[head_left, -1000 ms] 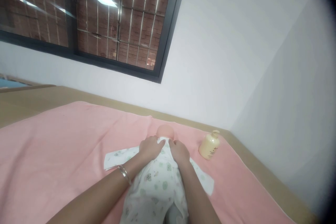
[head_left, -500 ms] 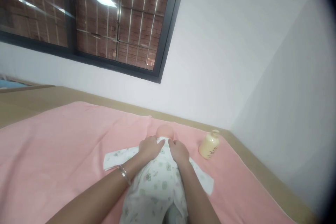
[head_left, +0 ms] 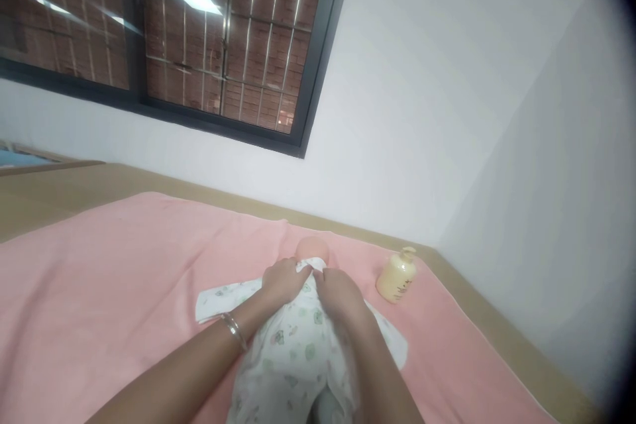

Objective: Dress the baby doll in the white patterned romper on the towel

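Left hand: the bare left hand is curled over one shoulder of the cloth, its thumb pressed in at the collar, holding the fabric; the gap between thumb and fingers is narrow.
Right hand: the bare right hand grips the other side of the collar, its thumb tip almost meeting the left one.
Wrist: a shiny, narrow silver-coloured metal bracelet circles the left wrist.
Garment: a soft white fabric garment with small green-and-brown printed motifs lies under both hands and runs toward 6 o'clock in loose folds; one flat sleeve points to 9 o'clock, the other to 4 o'clock.
Dome: a smooth, matte peach-pink rounded dome shows just past the collar at 12 o'clock.
Bottle: a glossy pale-yellow rounded bottle with a pump top stands at 3 o'clock, apart from the right hand; its dark lettering is too small to read.
Blanket: a pink, softly creased cloth spreads beneath it all.
Ledge: a flat tan surface borders the cloth.
Wall: a smooth white wall rises at 12 o'clock.
Window: a dark-framed glass window sits at 11 o'clock, with thin metal bars and rough reddish brick behind the glass.
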The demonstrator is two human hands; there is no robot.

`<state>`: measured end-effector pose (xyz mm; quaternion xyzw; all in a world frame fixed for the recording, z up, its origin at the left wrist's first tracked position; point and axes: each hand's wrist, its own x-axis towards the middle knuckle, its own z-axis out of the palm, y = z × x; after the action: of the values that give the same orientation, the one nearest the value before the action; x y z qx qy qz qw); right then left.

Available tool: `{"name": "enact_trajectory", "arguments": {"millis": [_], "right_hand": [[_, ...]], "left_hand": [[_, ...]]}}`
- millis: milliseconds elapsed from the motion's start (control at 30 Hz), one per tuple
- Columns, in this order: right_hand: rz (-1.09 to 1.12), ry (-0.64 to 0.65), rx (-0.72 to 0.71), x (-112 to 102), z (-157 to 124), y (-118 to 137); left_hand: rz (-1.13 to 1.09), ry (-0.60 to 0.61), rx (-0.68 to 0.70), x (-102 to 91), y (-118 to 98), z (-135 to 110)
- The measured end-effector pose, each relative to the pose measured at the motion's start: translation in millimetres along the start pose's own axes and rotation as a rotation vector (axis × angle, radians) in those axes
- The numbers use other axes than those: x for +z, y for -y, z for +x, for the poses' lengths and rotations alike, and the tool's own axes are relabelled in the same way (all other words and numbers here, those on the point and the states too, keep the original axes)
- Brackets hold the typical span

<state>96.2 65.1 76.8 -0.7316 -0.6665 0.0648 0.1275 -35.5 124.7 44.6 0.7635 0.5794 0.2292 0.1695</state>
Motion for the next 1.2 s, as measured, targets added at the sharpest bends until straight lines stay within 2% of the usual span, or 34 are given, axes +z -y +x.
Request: {"name": "enact_trajectory", "arguments": {"millis": [133,300,433,533,667,800,900,1067,1200], "right_hand": [[0.008,-0.001,-0.021,-5,-5,5],[0.063,-0.004,0.043,12,15,-12],[0.120,0.027,0.087,21,27,-22],[0.054,0.020,0.066,18,25,-19],[-0.065,0.019,0.026,2,9,-6],[-0.037,0.042,0.023,-14,-8,4],[-0.048,0.027,0.016,-14,-7,4],[0.005,0.036,0.025,5,13,-10],[0.017,0.022,0.040,12,19,-14]], "left_hand": [[0.060,-0.004,0.023,-3.1,-3,-1],[0.110,-0.011,0.039,-3.8,-9,-6],[0.249,-0.123,0.083,0.9,-16,-18],[0.326,-0.184,0.110,1.8,-21,-24],[0.235,-0.081,0.071,-4.4,-18,-19],[0.108,0.044,0.004,-9.8,-13,-9],[0.160,0.009,0.029,-10.0,-14,-12],[0.376,-0.098,0.163,-8.0,-26,-31],[0.345,-0.092,0.162,-9.5,-24,-27]]}}
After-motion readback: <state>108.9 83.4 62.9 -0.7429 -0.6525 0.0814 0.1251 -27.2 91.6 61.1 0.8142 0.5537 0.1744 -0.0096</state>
